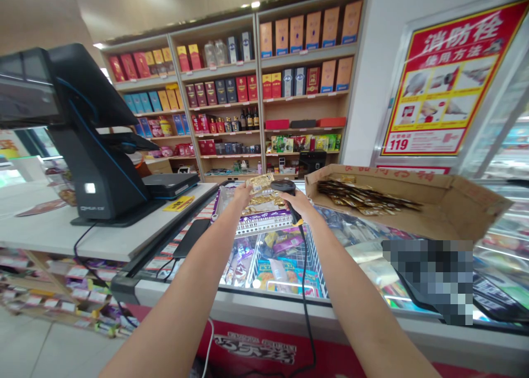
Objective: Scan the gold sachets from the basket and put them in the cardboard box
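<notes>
My left hand (243, 192) is closed on the edge of a gold packet (261, 183), raised over a white tray with purple trim (264, 223). More gold packets (266, 203) lie inside that tray. A black handheld barcode scanner (285, 187) is gripped in my right hand (301, 203), its head close to the packet on the right. From its handle a black cable (305, 279) hangs down over the counter front. My fingers are small and partly hidden at this distance.
The tray sits on a glass-topped freezer (285, 301) with packaged goods below. An open cardboard box (450, 201) of gold packets (363, 196) stands right. Left are a checkout terminal (95, 163) and a yellow card (179, 203). A dark flat device (192, 237) lies beside the tray.
</notes>
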Tool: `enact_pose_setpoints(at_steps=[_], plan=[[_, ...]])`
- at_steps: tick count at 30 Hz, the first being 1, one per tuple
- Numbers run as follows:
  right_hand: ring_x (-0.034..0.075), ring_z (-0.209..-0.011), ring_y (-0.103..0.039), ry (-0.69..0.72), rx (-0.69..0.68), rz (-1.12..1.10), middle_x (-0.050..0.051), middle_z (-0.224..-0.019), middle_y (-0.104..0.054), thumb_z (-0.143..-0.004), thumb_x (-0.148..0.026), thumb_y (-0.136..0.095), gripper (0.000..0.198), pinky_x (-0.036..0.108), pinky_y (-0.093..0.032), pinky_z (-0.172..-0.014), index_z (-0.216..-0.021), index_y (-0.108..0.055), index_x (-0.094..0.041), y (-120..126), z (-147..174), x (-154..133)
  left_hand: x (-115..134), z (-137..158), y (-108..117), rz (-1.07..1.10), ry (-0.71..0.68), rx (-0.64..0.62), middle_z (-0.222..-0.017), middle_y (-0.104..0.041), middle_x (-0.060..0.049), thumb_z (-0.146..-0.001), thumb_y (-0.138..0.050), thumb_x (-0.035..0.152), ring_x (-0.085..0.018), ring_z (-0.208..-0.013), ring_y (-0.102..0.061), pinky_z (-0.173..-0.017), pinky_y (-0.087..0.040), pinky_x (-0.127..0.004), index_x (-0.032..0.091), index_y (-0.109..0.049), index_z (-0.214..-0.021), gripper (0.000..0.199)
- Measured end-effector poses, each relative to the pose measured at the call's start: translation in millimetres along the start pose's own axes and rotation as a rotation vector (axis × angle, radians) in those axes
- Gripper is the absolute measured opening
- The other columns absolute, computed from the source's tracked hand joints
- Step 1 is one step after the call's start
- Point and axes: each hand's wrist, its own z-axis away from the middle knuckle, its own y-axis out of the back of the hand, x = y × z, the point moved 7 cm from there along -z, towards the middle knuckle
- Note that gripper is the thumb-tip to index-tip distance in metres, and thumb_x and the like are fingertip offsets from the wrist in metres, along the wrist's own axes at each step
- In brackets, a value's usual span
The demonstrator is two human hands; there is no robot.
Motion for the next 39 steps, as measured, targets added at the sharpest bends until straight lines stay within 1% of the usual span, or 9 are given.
enact_pose_setpoints(at_steps=[3, 7, 14, 19, 24, 26, 31, 36, 39], plan=[[0.012, -0.046, -0.047, 0.004, -0.045, 0.021, -0.001, -0.049, -0.054, -0.069, -0.042, -0.07, 0.027, 0.027, -0.039, -0.051, -0.062, -0.055, -0.02, -3, 2, -4, -1, 2, -8, 0.259, 0.053, -0.073, -0.093, -0.067, -0.006, -0.08, -0.058, 0.006, -0.019, -0.099, -0.063, -0.094, -0.049, -0.036, 0.018, -0.06, -0.087, 0.014], [0.012, -0.047, -0.047, 0.029, -0.081, 0.047, -0.001, -0.05, -0.055, -0.07, -0.043, -0.069, 0.028, 0.028, -0.038, -0.052, -0.062, -0.056, -0.019, -4, 2, -5, 2, 4, -15, 0.345, 0.07, -0.16, -0.101, -0.066, -0.006, -0.083, -0.056, 0.007, -0.017, -0.101, -0.062, -0.097, -0.048, -0.035, 0.017, -0.059, -0.09, 0.012], [0.013, -0.048, -0.047, 0.045, -0.107, 0.043, 0.0, -0.049, -0.054, -0.069, -0.047, -0.069, 0.031, 0.028, -0.037, -0.052, -0.06, -0.055, -0.02, -4, 2, -4, 0, 4, -16, 0.358, 0.092, -0.179, -0.097, -0.066, -0.006, -0.085, -0.056, 0.006, -0.016, -0.099, -0.061, -0.098, -0.048, -0.037, 0.017, -0.058, -0.088, 0.011], [0.012, -0.049, -0.047, 0.07, -0.13, 0.066, 0.0, -0.05, -0.055, -0.072, -0.047, -0.066, 0.033, 0.029, -0.037, -0.056, -0.057, -0.054, -0.02, -4, 1, -3, 2, 7, -16, 0.35, 0.096, -0.162, -0.095, -0.065, -0.005, -0.086, -0.054, 0.006, -0.014, -0.098, -0.061, -0.098, -0.047, -0.035, 0.016, -0.056, -0.09, 0.011], [0.013, -0.048, -0.047, 0.054, -0.129, 0.073, 0.001, -0.05, -0.055, -0.073, -0.046, -0.065, 0.032, 0.029, -0.036, -0.054, -0.057, -0.055, -0.02, -3, 0, 0, 3, 8, -16, 0.259, 0.081, -0.155, -0.101, -0.066, -0.007, -0.088, -0.056, 0.01, -0.016, -0.104, -0.058, -0.099, -0.045, -0.033, 0.018, -0.055, -0.09, 0.008], [0.013, -0.047, -0.047, 0.05, -0.128, 0.068, 0.001, -0.05, -0.055, -0.073, -0.047, -0.065, 0.033, 0.029, -0.036, -0.053, -0.057, -0.055, -0.02, -3, 0, 0, 3, 7, -16, 0.249, 0.081, -0.152, -0.1, -0.065, -0.006, -0.088, -0.057, 0.011, -0.015, -0.103, -0.058, -0.098, -0.046, -0.032, 0.018, -0.055, -0.089, 0.008], [0.012, -0.048, -0.047, 0.06, -0.149, 0.047, 0.001, -0.049, -0.055, -0.072, -0.047, -0.067, 0.033, 0.029, -0.038, -0.054, -0.057, -0.055, -0.02, -5, 2, -4, 2, 6, -15, 0.305, 0.101, -0.122, -0.094, -0.065, -0.006, -0.084, -0.058, 0.005, -0.018, -0.103, -0.059, -0.099, -0.046, -0.034, 0.018, -0.057, -0.087, 0.013], [0.013, -0.05, -0.049, 0.077, -0.156, 0.07, 0.0, -0.052, -0.057, -0.069, -0.047, -0.07, 0.029, 0.028, -0.037, -0.054, -0.066, -0.059, -0.02, -5, 0, -4, 2, 7, -18, 0.336, 0.11, -0.133, -0.094, -0.065, -0.007, -0.088, -0.051, 0.006, -0.019, -0.104, -0.059, -0.099, -0.046, -0.038, 0.017, -0.058, -0.085, 0.014], [0.013, -0.051, -0.05, 0.093, -0.189, 0.111, 0.001, -0.054, -0.058, -0.072, -0.048, -0.069, 0.032, 0.028, -0.038, -0.054, -0.064, -0.059, -0.02, -7, -1, -3, 1, 7, -18, 0.321, 0.107, -0.136, -0.095, -0.066, -0.006, -0.086, -0.056, 0.007, -0.02, -0.107, -0.058, -0.101, -0.045, -0.039, 0.018, -0.057, -0.085, 0.012]])
